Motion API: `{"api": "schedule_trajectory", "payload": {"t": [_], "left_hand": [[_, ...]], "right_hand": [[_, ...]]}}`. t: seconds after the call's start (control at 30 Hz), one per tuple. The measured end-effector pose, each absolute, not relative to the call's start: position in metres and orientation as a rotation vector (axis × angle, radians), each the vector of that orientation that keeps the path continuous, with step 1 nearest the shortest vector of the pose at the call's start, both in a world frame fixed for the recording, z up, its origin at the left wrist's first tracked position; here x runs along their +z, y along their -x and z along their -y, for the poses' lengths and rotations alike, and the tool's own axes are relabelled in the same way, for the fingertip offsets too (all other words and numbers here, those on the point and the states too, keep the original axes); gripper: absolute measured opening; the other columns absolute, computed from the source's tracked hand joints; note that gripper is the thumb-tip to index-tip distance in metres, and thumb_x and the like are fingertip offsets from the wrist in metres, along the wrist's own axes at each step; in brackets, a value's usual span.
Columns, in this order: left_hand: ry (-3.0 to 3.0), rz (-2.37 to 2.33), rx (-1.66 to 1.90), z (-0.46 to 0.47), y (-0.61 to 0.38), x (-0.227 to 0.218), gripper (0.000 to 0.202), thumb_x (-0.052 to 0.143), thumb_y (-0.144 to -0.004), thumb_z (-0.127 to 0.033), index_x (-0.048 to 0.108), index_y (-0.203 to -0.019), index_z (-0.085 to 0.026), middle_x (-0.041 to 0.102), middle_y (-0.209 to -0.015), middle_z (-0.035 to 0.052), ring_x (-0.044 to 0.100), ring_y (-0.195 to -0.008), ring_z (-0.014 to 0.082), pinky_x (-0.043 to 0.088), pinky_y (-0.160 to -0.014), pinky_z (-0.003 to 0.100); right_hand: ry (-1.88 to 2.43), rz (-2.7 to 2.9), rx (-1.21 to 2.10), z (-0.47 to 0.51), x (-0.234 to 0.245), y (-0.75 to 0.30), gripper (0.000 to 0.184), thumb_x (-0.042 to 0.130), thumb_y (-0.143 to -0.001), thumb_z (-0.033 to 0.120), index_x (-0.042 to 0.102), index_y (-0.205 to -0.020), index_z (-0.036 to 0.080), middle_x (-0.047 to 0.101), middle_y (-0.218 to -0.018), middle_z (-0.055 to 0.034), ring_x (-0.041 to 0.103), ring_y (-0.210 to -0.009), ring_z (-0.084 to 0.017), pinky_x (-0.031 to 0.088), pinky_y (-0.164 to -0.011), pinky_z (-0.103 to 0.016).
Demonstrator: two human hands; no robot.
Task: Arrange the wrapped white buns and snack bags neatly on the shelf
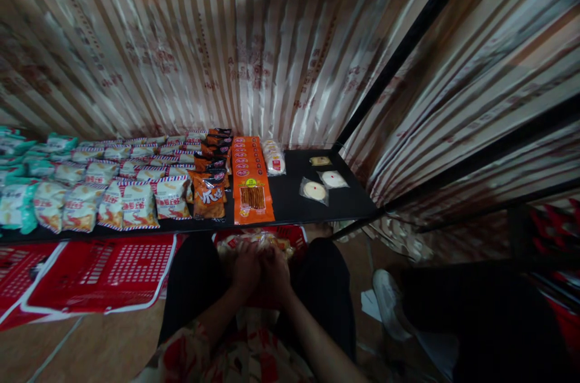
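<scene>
Low between my knees, my left hand [247,265] and my right hand [275,267] are side by side, nearly touching. Both have curled fingers over clear-wrapped snack packages [286,245] in a red basket [299,234]. Dim light and the hands themselves hide what the fingers grip. On the black shelf [290,206] just beyond, a long orange snack packet [252,180] lies flat. Beside it is a clear packet of white round items [273,157]. Farther right lie two clear-wrapped white round pieces, one nearer [314,190] and one behind [333,179], and a small yellowish packet [320,160].
Rows of white snack bags [138,205], orange-black bags [209,194] and green-white bags [17,205] fill the shelf's left side. Red baskets [122,268] sit below. A dark metal post [403,51] slants at right, near another person's shoe [388,301]. Striped sheeting [190,38] hangs behind.
</scene>
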State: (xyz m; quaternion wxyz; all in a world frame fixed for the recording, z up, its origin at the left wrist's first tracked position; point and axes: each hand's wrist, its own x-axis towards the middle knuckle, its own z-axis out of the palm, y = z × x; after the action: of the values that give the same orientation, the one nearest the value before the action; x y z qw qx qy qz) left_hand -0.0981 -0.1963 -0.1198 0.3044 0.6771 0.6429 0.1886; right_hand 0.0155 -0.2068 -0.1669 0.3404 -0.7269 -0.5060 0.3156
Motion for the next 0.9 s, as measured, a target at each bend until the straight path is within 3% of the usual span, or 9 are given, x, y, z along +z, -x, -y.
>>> {"api": "schedule_trajectory", "payload": {"t": [0.17, 0.3, 0.57, 0.73, 0.9], "left_hand": [[-1.778, -1.679, 0.562, 0.197, 0.1, -0.103, 0.038, 0.031, -0.087, -0.014, 0.057, -0.113, -0.016, 0.059, -0.115, 0.0101, 0.053, -0.111, 0.0197, 0.04, -0.099, 0.033], [-1.76, -1.607, 0.677, 0.197, 0.103, -0.091, 0.04, 0.032, -0.082, -0.012, 0.057, -0.114, -0.017, 0.06, -0.115, 0.0081, 0.053, -0.11, 0.0193, 0.04, -0.099, 0.034], [-1.728, -1.494, 0.859, 0.192, 0.1, -0.087, 0.04, 0.03, -0.083, -0.017, 0.059, -0.111, -0.015, 0.063, -0.115, 0.0089, 0.056, -0.109, 0.0188, 0.041, -0.099, 0.034], [-1.613, -1.5, 0.907, 0.191, 0.093, -0.086, 0.04, 0.034, -0.083, -0.02, 0.056, -0.115, -0.014, 0.065, -0.112, 0.0092, 0.059, -0.102, 0.019, 0.044, -0.093, 0.034], [-1.511, -1.524, 0.923, 0.188, 0.088, -0.082, 0.04, 0.036, -0.085, -0.023, 0.051, -0.121, -0.014, 0.065, -0.112, 0.0099, 0.061, -0.099, 0.0188, 0.047, -0.089, 0.032]], "right_hand": [[1.883, 1.289, 0.782, 0.207, -0.154, -0.018, 0.037, 0.06, -0.069, 0.032, 0.06, -0.102, 0.017, 0.065, -0.105, -0.0121, 0.058, -0.104, -0.027, 0.044, -0.093, -0.04], [1.754, 1.123, 0.926, 0.209, -0.145, -0.02, 0.034, 0.064, -0.066, 0.036, 0.057, -0.095, 0.02, 0.067, -0.097, -0.0097, 0.063, -0.091, -0.024, 0.05, -0.085, -0.038], [1.496, 0.855, 1.208, 0.21, -0.124, -0.03, 0.072, 0.071, -0.057, 0.044, 0.048, -0.121, 0.02, 0.069, -0.093, -0.0065, 0.067, -0.082, -0.021, 0.053, -0.077, -0.034], [1.438, 0.826, 1.352, 0.213, -0.108, -0.043, 0.057, 0.076, -0.055, 0.045, 0.062, -0.103, 0.018, 0.071, -0.09, -0.006, 0.067, -0.081, -0.023, 0.053, -0.075, -0.035], [1.366, 0.703, 1.364, 0.212, -0.098, -0.05, 0.049, 0.081, -0.051, 0.044, 0.067, -0.089, 0.017, 0.072, -0.082, -0.0047, 0.067, -0.076, -0.021, 0.052, -0.073, -0.033]]}}
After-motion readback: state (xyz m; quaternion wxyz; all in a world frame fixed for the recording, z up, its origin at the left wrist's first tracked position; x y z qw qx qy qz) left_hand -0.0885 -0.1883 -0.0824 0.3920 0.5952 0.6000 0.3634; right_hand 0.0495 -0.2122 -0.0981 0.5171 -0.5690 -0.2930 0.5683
